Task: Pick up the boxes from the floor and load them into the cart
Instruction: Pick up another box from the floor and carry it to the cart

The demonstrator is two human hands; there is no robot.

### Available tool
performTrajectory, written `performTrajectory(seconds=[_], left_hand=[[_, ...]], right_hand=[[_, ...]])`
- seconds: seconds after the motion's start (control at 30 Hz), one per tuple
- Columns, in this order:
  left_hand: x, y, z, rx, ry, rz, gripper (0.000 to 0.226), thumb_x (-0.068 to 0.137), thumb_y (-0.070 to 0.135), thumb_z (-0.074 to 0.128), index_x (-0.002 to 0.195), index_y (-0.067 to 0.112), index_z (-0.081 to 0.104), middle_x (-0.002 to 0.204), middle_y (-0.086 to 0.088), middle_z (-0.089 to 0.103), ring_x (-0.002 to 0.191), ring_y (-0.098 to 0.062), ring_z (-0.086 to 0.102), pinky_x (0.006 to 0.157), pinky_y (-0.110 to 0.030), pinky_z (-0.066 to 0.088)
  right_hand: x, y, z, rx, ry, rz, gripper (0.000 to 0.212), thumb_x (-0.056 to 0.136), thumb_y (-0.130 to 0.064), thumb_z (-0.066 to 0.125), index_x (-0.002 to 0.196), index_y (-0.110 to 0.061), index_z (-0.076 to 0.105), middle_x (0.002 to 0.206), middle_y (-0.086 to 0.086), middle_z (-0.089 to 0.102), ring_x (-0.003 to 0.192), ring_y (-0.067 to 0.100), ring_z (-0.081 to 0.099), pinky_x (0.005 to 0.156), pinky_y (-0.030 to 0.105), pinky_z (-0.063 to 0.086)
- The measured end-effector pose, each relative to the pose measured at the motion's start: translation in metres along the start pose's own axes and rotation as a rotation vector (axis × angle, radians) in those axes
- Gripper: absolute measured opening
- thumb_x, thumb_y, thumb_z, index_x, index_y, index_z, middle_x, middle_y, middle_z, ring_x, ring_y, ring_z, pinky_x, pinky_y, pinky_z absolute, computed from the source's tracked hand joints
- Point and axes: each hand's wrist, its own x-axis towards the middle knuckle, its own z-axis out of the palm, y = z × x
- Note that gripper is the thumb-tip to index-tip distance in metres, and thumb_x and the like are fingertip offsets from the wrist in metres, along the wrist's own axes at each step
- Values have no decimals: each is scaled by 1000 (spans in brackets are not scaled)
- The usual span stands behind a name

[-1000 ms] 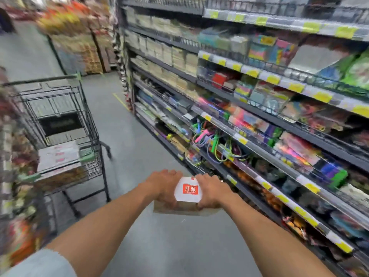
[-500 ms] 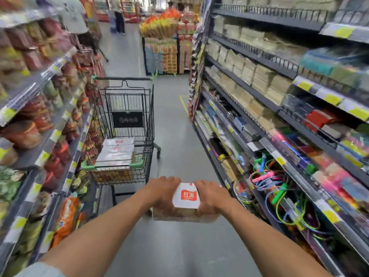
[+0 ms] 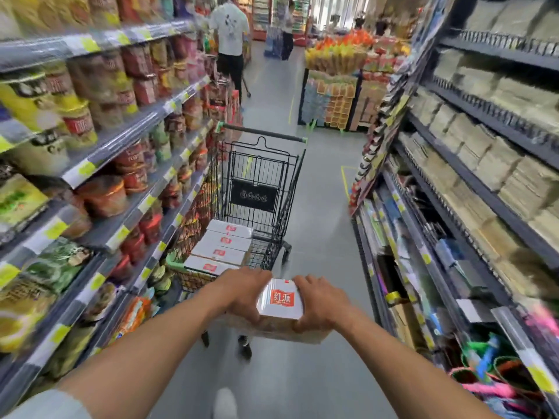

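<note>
I hold a white box (image 3: 279,300) with a red square label between both hands, at chest height over the aisle floor. My left hand (image 3: 242,293) grips its left side and my right hand (image 3: 320,306) grips its right side. Just beyond the box stands a black wire shopping cart (image 3: 263,176), its near end almost touching my left hand. Several white boxes (image 3: 222,246) with the same red label lie stacked in a row along the cart's left side. The cart's right side shows bare wire.
Snack shelves (image 3: 90,164) line the left, close against the cart. Stationery shelves (image 3: 453,207) line the right. A grey floor lane (image 3: 320,231) runs past the cart's right. A display stand (image 3: 335,89) and a person in a white shirt (image 3: 230,34) are farther down the aisle.
My view has swung left from the right-hand shelves to face down the aisle. The cart has come from the left edge to straight ahead and much nearer. Both hands kept hold of the box.
</note>
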Motion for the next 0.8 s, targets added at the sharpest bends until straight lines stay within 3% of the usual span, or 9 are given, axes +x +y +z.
performTrajectory(seconds=[0.13, 0.4, 0.67, 0.8], left_hand=[[39, -65, -21, -5, 22, -41, 80, 64, 55, 80, 127, 29, 39, 124, 2, 56, 110, -24, 56, 80, -40, 46], [114, -201, -56, -31, -70, -62, 90, 63, 55, 80, 135, 25, 35, 130, -1, 54, 116, -24, 53, 93, -42, 50], [175, -289, -78, -47, -33, -53, 97, 68, 53, 81, 145, 24, 30, 139, 0, 47, 124, -22, 45, 105, -43, 45], [203, -320, -77, 6, 18, -110, 107, 66, 61, 82, 150, 27, 26, 143, 2, 43, 130, -22, 42, 104, -47, 44]], right_hand=[[83, -8, -28, -24, -34, -66, 97, 67, -58, 77, 148, -35, 29, 137, -3, 49, 125, 25, 50, 97, 46, 51], [231, -37, -74, -43, -89, -102, 106, 68, -66, 70, 156, -35, 20, 141, -3, 50, 128, 25, 52, 101, 46, 50], [334, -48, -103, 38, -93, -113, 104, 70, -66, 75, 155, -34, 25, 128, -9, 50, 114, 15, 51, 96, 40, 49], [384, -45, -104, 45, -60, -103, 102, 66, -71, 75, 150, -36, 30, 124, -10, 53, 118, 17, 54, 96, 44, 53]])
